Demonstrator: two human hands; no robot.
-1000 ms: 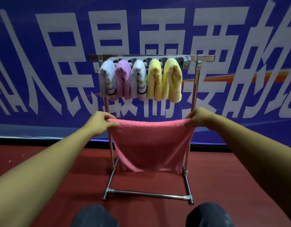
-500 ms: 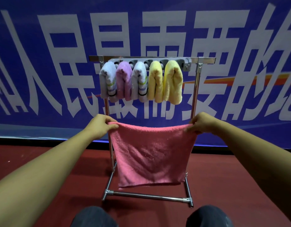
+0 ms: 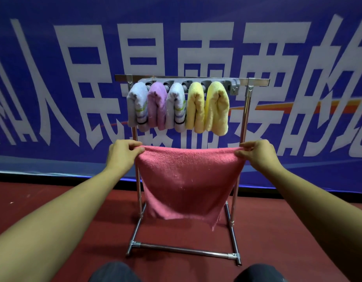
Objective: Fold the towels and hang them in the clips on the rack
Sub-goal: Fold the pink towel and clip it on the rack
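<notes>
Pink terry towel is held spread out in the air in front of the rack, below the hung towels and clear of the floor. Its top edge runs nearly level between the 2 hands and sags slightly in the middle; the lower edge hangs uneven, with the right corner lowest. Left hand has its grip pinched on the top left corner, thumb toward the camera and fingers curled over the edge. Right hand has its grip pinched on the top right corner in the same manner. Both forearms are stretched forward.

On the rack, a grey clip bar under the top rail carries 5 folded towels side by side, touching: a white striped towel, a purple towel, a second white striped towel, a yellow towel and a second yellow towel. The slot at the right end of the bar is unoccupied.

The rack stands on a red floor before a blue banner with large white characters. 2 dark-clad knees show at the bottom edge.
</notes>
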